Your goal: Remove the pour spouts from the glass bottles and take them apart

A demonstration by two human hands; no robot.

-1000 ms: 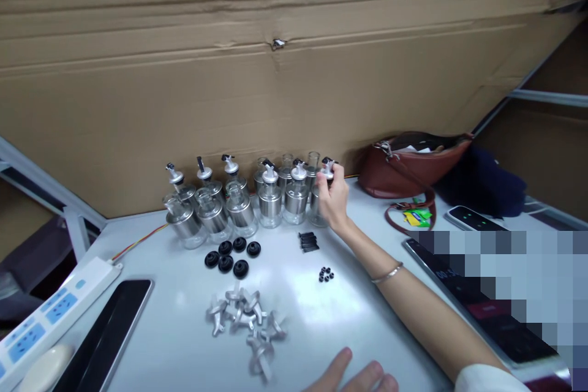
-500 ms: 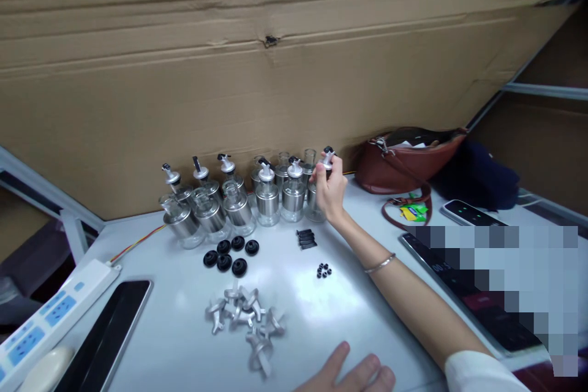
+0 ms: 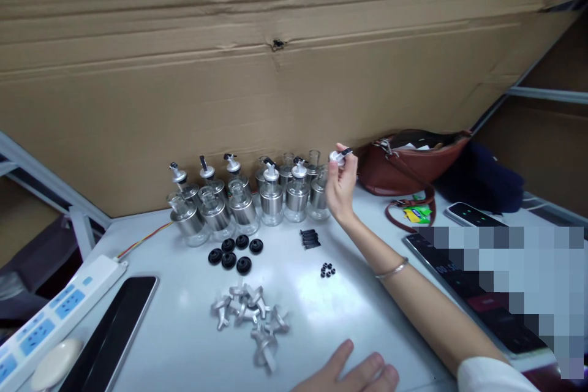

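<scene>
My right hand (image 3: 342,190) is closed on a silver-white bottle pourer (image 3: 337,158) with a black flap, raised just right of an open glass bottle (image 3: 318,199) with a metal band. The pourer is apart from this bottle's neck. My left hand (image 3: 353,373) lies low at the front of the table, partly out of view, fingers spread and holding nothing. Between the hands lie black strips (image 3: 310,239) and small black rings (image 3: 327,270). Black stoppers (image 3: 243,265) and loose silver pourer spouts (image 3: 264,343) lie to the left.
Several banded bottles stand along the cardboard wall (image 3: 184,104), some with pourers, such as one bottle (image 3: 271,202). A brown bag (image 3: 399,165) and a phone-like timer (image 3: 459,275) are at right. A power strip (image 3: 46,324) and a black slab (image 3: 114,331) are at left.
My right hand has moved away from the front right bottle, carrying the pourer to the right and tilting it. My left hand stays low at the front. The view has shifted slightly.
</scene>
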